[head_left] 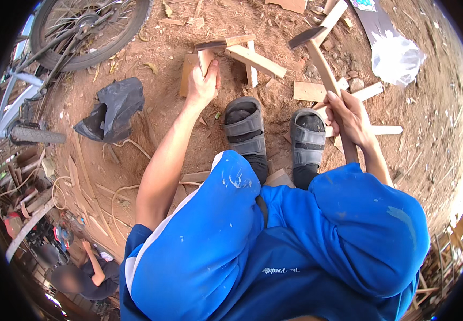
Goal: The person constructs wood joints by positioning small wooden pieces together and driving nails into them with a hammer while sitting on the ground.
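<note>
My left hand (205,85) grips a short upright wooden block (206,60), which has a narrow strip (213,44), partly dark, lying crosswise at its top. Just right of it, a pale slat (258,61) slants across another wooden piece. My right hand (349,115) is closed around the long wooden handle of a hammer (315,51), whose dark head is raised at upper right over scattered offcuts (309,91). My sandalled feet (245,128) stand between my two hands, below the wooden pieces.
A bicycle (84,37) is at upper left above a black plastic bag (108,112) and a loose cord (135,144). A clear plastic bag (397,59) lies at upper right on dirt ground (429,134). Another person (89,278) in dark clothing is at lower left among clutter.
</note>
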Available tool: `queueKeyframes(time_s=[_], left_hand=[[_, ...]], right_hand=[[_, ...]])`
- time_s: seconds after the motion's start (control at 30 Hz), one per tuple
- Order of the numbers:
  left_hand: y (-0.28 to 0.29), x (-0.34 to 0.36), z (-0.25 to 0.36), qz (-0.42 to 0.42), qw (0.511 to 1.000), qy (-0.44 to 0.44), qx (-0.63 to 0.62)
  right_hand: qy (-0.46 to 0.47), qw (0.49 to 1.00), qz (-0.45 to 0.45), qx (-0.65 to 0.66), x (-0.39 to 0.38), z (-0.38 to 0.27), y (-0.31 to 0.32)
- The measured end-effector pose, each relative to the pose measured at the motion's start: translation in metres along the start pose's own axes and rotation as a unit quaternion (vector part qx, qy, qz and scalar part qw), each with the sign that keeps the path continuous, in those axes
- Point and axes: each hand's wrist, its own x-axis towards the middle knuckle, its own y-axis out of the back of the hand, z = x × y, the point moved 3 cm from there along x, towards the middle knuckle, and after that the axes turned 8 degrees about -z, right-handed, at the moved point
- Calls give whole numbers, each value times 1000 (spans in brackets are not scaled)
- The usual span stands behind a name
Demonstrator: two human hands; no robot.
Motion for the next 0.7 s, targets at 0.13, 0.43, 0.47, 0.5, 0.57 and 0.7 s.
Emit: queueKeyframes(time_s=[0.13, 0.43, 0.47, 0.5, 0.57, 0.7], left_hand=[[-1, -15, -6, 27, 998, -8, -61], [-7, -19, -10, 41, 989, 16, -138], [-10, -15, -10, 41, 990, 15, -135], [-11, -13, -8, 45, 990, 15, -131], [-4, -19, -4, 65, 994, 31, -88], [-18, -5, 4, 29, 998, 1, 49]], right_hand=[[57, 998, 28, -6, -26, -33, 18], [511, 829, 2, 228, -53, -155, 114], [500, 833, 25, 237, -44, -140, 99], [488, 836, 46, 247, -33, -126, 83], [297, 949, 25, 108, -4, -73, 38], [-85, 930, -183, -307, 4, -2, -16]])
